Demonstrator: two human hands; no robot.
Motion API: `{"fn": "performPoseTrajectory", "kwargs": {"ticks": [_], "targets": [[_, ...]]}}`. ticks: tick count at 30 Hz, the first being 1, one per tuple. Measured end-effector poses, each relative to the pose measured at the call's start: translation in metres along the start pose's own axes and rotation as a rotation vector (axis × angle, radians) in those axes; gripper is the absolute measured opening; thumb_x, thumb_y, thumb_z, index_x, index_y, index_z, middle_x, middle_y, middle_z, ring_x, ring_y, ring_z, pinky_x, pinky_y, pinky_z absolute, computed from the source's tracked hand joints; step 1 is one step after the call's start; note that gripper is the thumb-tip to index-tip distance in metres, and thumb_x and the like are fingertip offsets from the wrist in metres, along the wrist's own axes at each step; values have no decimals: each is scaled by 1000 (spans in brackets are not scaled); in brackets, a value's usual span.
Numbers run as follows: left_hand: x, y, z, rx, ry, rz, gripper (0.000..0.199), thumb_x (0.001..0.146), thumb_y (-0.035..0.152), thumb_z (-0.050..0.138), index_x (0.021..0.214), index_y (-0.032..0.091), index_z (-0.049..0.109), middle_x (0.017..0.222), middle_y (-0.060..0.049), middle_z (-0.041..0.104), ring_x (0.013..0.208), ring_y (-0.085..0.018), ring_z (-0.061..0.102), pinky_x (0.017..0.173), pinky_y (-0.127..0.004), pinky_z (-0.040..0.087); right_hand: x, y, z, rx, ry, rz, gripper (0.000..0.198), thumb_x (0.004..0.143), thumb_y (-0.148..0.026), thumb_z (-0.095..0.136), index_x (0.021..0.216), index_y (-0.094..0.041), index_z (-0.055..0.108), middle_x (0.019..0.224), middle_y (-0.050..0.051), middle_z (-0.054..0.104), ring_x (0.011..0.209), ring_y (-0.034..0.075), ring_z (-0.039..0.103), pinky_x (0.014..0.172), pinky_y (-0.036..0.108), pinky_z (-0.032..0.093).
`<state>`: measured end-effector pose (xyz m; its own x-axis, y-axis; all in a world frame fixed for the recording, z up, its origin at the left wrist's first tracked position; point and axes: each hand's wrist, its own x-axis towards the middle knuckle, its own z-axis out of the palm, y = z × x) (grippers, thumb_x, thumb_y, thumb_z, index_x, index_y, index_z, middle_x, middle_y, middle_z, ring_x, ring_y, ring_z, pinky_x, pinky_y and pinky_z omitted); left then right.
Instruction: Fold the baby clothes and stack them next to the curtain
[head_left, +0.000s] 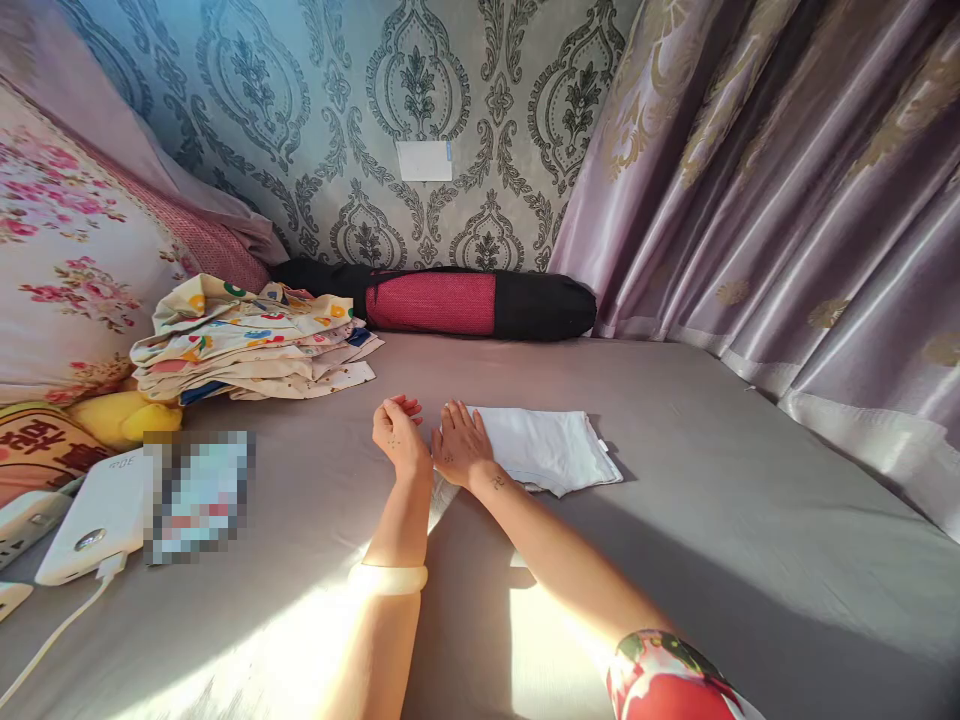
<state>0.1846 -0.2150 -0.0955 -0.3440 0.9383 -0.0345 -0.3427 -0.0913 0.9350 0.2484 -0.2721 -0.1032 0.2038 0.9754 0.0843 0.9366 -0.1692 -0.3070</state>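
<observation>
A white folded cloth [551, 447], perhaps a garment, lies on the grey bed sheet, with a small white tag at its right edge. My right hand [461, 442] rests flat over the cloth's left end, fingers stretched out. Just left of it, my left hand [400, 435] is turned on its side above the sheet, its fingers loosely bent and apart. Nothing shows in the left hand, though part of its palm is hidden. The wrists are close together, and a pale bangle [388, 578] circles my left forearm.
A stack of folded patterned clothes [247, 335] sits at the back left. Behind it lies a long black and red bag [435, 303] along the wall. A white power bank [97, 515] with a cable and a blurred-out packet [202, 495] are at left. Curtains [750, 180] hang at right.
</observation>
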Motion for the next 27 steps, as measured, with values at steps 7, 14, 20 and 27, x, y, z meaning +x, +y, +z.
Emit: {"fn": "performPoseTrajectory", "kwargs": {"ticks": [7, 14, 20, 27], "targets": [[-4, -5, 0, 39, -80, 41, 31, 87, 45, 45, 85, 17, 58, 77, -4, 65, 67, -13, 63, 57, -23, 45, 2, 3, 1, 34, 8, 11, 57, 99, -33, 23, 148, -5, 35, 157, 13, 31, 147, 23, 21, 119, 44, 16], [-23, -10, 8, 176, -415, 218, 30, 89, 45, 49, 100, 19, 60, 91, -6, 69, 86, -17, 66, 71, -27, 50, -21, 43, -25, 11, 145, 46, 55, 99, -29, 25, 147, -6, 38, 157, 13, 31, 146, 24, 23, 119, 43, 15], [-40, -24, 16, 490, -701, 497, 26, 90, 27, 47, 112, 22, 60, 107, -10, 71, 101, -23, 66, 87, -37, 51, -43, 92, -43, -79, 147, 110, 54, 99, -27, 25, 145, -4, 40, 155, 15, 34, 146, 26, 25, 118, 45, 17], [-46, -36, 13, 881, -1012, 779, 42, 93, 21, 32, 129, 16, 53, 128, -14, 63, 127, -26, 53, 106, -45, 41, -54, 107, -41, -95, 106, 75, 54, 100, -30, 23, 146, -6, 39, 155, 14, 34, 145, 25, 25, 118, 45, 16]]}}
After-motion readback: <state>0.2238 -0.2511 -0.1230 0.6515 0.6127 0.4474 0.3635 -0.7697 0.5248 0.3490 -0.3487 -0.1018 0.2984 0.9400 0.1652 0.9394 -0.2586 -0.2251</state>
